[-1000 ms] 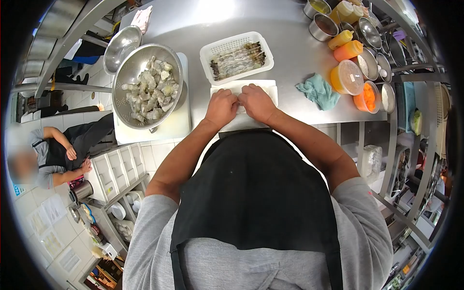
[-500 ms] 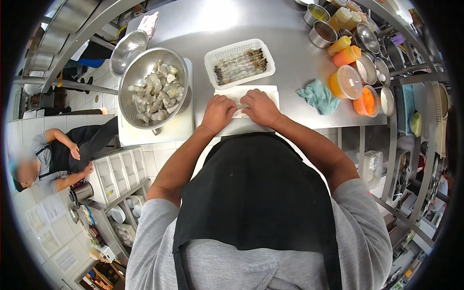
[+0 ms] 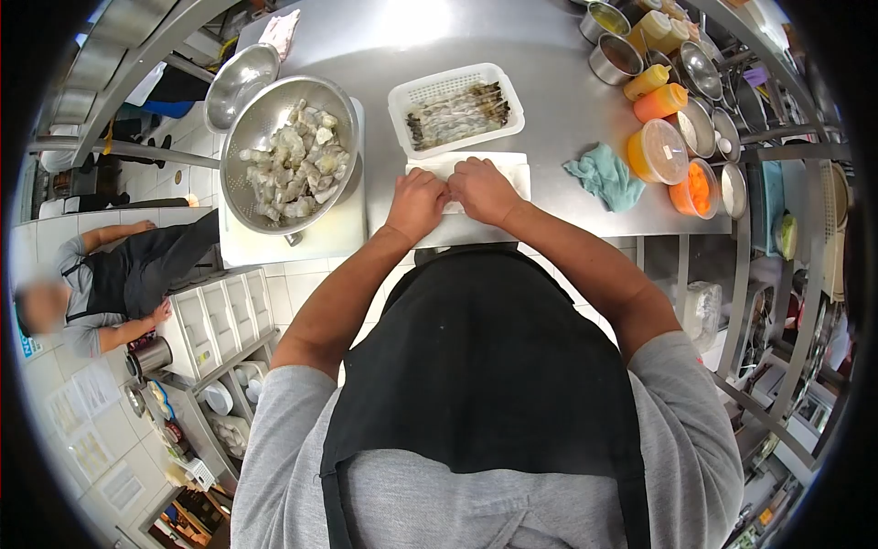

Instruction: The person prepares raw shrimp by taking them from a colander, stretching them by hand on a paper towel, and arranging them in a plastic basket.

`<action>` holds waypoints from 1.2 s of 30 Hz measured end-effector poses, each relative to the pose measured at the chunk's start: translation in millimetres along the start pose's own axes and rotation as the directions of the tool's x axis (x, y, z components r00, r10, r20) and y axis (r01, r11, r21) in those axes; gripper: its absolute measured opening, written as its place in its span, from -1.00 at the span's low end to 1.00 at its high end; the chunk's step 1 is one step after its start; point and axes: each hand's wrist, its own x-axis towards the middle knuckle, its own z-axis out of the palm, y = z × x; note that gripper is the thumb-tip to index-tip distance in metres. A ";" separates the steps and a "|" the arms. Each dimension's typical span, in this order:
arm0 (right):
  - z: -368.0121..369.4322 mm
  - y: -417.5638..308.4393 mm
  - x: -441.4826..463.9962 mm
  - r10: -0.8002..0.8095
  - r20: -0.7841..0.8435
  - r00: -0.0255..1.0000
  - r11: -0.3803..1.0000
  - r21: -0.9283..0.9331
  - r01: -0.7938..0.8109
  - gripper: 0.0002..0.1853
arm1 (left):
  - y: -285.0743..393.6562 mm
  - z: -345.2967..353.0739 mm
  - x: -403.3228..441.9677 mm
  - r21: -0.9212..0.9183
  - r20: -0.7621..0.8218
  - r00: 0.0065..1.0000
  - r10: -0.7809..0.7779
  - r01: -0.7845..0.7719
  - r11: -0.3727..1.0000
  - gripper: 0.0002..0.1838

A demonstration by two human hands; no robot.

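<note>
Now L hand [image 3: 418, 203] & R hand [image 3: 485, 190] meet over white board [image 3: 518, 176].
Fingers sit closer than a sec ago, hiding what's btwn; grip curled, exact gap & hold can't tell. Raw shrimp [image 3: 457, 114] lie side by side in white basket [image 3: 468, 143] just beyond, more loose in colander [image 3: 240, 190], L side.

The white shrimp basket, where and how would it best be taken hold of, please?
I would take the white basket by the rim at its short ends, coming from left and right: it is oblong and open-topped, shrimp lie inside, and both ends look unobstructed.
</note>
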 end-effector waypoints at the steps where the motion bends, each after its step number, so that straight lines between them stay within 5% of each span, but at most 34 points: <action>1: 0.5 0.6 0.5 0.001 0.020 1.000 1.000 -0.018 -0.001 -0.92 | 1.9 0.1 1.2 0.019 0.022 1.000 -0.011 0.010 1.000 -0.94; 11: 3.5 10.2 -1.2 -0.017 0.026 1.000 1.000 0.010 0.016 -0.86 | 8.7 -13.7 1.5 0.006 0.033 0.998 -0.046 0.046 0.999 -0.92; 17: 6.5 -4.2 -5.1 -0.007 -0.114 0.993 0.996 0.089 0.018 -0.85 | -2.4 -9.5 -4.8 -0.064 -0.050 0.999 0.010 -0.013 0.998 -0.88; 36: 15.4 5.2 7.6 -0.062 -0.047 0.997 0.998 0.022 0.063 -0.93 | -14.9 -8.6 2.5 0.011 0.036 0.998 0.046 -0.047 0.999 -0.94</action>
